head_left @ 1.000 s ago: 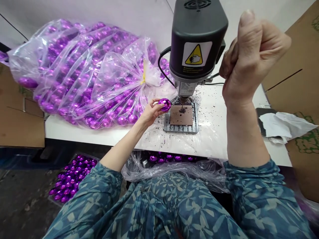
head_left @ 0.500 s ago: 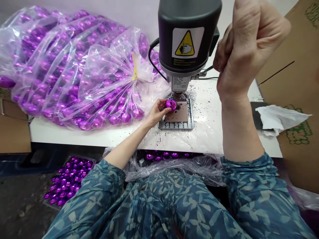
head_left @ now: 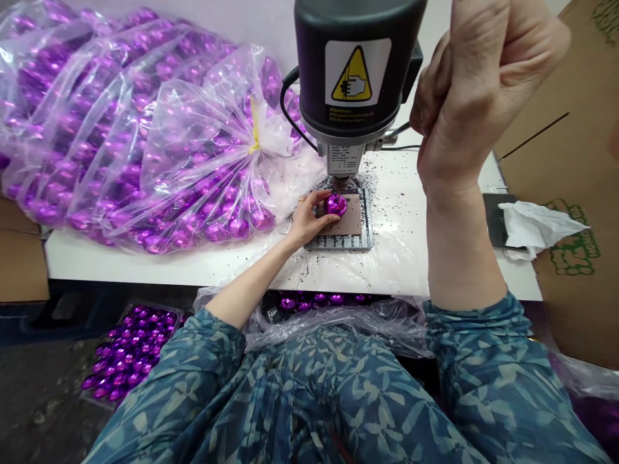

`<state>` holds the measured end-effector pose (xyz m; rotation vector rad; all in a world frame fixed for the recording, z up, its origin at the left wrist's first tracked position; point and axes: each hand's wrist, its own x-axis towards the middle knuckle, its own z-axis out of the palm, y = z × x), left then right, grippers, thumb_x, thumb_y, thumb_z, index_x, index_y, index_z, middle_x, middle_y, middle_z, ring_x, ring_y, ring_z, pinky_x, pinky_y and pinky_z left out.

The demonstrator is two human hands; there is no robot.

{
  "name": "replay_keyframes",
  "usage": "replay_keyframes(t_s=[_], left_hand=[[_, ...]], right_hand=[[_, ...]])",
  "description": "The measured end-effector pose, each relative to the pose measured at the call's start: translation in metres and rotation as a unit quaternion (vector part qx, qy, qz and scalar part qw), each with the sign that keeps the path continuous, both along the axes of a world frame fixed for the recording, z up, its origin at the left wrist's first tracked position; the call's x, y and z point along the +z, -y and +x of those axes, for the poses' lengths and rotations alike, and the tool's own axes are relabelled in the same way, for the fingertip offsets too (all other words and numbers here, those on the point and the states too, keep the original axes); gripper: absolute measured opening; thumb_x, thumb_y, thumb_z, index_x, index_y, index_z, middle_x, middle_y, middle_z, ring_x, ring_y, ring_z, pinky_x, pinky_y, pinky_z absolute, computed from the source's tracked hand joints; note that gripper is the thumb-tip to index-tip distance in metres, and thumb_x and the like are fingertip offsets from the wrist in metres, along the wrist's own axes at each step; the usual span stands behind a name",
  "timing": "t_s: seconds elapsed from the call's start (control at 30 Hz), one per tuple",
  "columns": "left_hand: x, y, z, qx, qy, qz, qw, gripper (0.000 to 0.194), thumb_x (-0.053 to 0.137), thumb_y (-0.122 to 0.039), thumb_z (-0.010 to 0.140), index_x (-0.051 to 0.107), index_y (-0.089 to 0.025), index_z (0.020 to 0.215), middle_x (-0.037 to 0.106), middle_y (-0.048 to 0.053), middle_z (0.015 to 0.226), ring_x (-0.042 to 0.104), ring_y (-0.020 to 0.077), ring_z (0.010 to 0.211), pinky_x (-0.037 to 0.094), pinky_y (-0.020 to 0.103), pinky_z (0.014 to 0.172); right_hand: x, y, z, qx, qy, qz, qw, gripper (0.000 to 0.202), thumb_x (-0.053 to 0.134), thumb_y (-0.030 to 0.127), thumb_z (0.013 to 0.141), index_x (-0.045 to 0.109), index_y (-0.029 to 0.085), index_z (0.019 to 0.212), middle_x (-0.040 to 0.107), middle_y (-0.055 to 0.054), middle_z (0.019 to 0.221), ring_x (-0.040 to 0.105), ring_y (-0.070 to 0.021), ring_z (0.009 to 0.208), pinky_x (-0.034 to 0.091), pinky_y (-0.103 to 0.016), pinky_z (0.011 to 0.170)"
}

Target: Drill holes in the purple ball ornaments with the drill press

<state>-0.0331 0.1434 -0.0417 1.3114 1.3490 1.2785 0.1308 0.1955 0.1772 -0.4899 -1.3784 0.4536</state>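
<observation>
The purple ball is pinched between thumb and fingers of the left hand, over the brown board, beneath the drill press. The right hand is raised, clenched; anything gripped is hidden. The far-left tabletop is occupied by a tied bag

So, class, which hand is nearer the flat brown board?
Left hand, at the left edge of the board, holding a faceted purple ball; the right hand is raised, farther right.
</observation>
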Motion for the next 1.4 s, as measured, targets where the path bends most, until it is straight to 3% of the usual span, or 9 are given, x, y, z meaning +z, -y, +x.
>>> replay_keyframes(t_s=[0.1,0.23,0.43,0.67,0.83,1.07,1.27,1.4], left_hand=[[-0.002,0.002,0.003,0.007,-0.067,0.037,0.997,0.059,0.101,-0.035,0.068,0.073,-0.025,0.118,0.069,0.012,0.127,0.054,0.0397,0.141,0.039,0.058,0.127],[-0.006,0.004,0.007,-0.031,-0.028,0.068,0.997,0.057,0.097,-0.036,0.073,0.07,-0.026,0.122,0.07,0.01,0.134,0.05,0.0369,0.151,0.032,0.057,0.134],[-0.005,0.005,0.012,-0.049,0.021,0.044,0.998,0.061,0.097,-0.038,0.072,0.064,-0.025,0.121,0.074,0.01,0.126,0.069,0.0328,0.126,0.048,0.054,0.122],[-0.003,0.005,0.013,-0.038,0.031,0.037,0.998,0.059,0.098,-0.034,0.071,0.065,-0.025,0.119,0.074,0.009,0.123,0.068,0.0326,0.127,0.047,0.055,0.123],[-0.005,0.006,0.014,-0.039,0.03,0.048,0.998,0.058,0.097,-0.03,0.072,0.064,-0.025,0.12,0.071,0.009,0.13,0.067,0.0327,0.131,0.046,0.054,0.125],[0.0,0.01,0.015,-0.031,0.017,0.038,0.999,0.055,0.095,-0.026,0.074,0.065,-0.025,0.12,0.069,0.009,0.132,0.063,0.0336,0.136,0.043,0.053,0.126],[0.001,0.012,0.016,-0.03,0.024,0.031,0.999,0.054,0.095,-0.023,0.074,0.067,-0.026,0.12,0.069,0.009,0.132,0.061,0.0339,0.136,0.041,0.055,0.128],[0.001,0.011,0.015,-0.04,0.031,0.029,0.998,0.056,0.097,-0.026,0.073,0.067,-0.026,0.12,0.069,0.009,0.131,0.062,0.0336,0.134,0.042,0.055,0.128]], right_hand=[[0.0,0.0,0.0,0.028,-0.022,0.013,0.999,0.061,0.048,0.076,0.07,0.017,0.024,0.06,0.015,0.009,0.045,0.026,0.0019,0.036,0.013,-0.024,0.044],[-0.001,-0.003,0.0,0.05,-0.037,0.008,0.998,0.065,0.054,0.078,0.066,0.02,0.022,0.059,0.018,0.009,0.044,0.029,0.0025,0.035,0.014,-0.02,0.041],[-0.003,-0.008,-0.001,0.042,-0.05,0.041,0.997,0.067,0.056,0.074,0.073,0.019,0.019,0.06,0.016,0.008,0.045,0.026,0.0027,0.036,0.011,-0.019,0.043],[-0.021,0.012,0.005,-0.005,-0.042,0.034,0.998,0.064,0.059,0.06,0.091,0.026,0.014,0.061,0.031,0.006,0.05,0.034,0.0024,0.046,0.023,-0.021,0.058],[-0.033,0.027,0.003,-0.026,-0.063,0.034,0.997,0.067,0.06,0.057,0.092,0.02,0.013,0.062,0.025,0.005,0.05,0.031,0.002,0.044,0.02,-0.026,0.058],[-0.026,0.026,0.011,-0.036,0.008,0.007,0.999,0.07,0.054,0.067,0.094,0.025,0.015,0.059,0.029,0.003,0.053,0.035,0.0011,0.05,0.027,-0.025,0.06],[-0.027,0.023,0.013,-0.029,0.002,0.036,0.999,0.052,0.055,0.046,0.1,0.039,0.014,0.062,0.037,0.003,0.055,0.041,0.0023,0.053,0.036,-0.02,0.063],[-0.027,0.023,0.014,-0.034,0.012,0.027,0.999,0.052,0.054,0.045,0.1,0.038,0.014,0.062,0.033,0.003,0.057,0.043,0.0027,0.054,0.034,-0.019,0.062]])
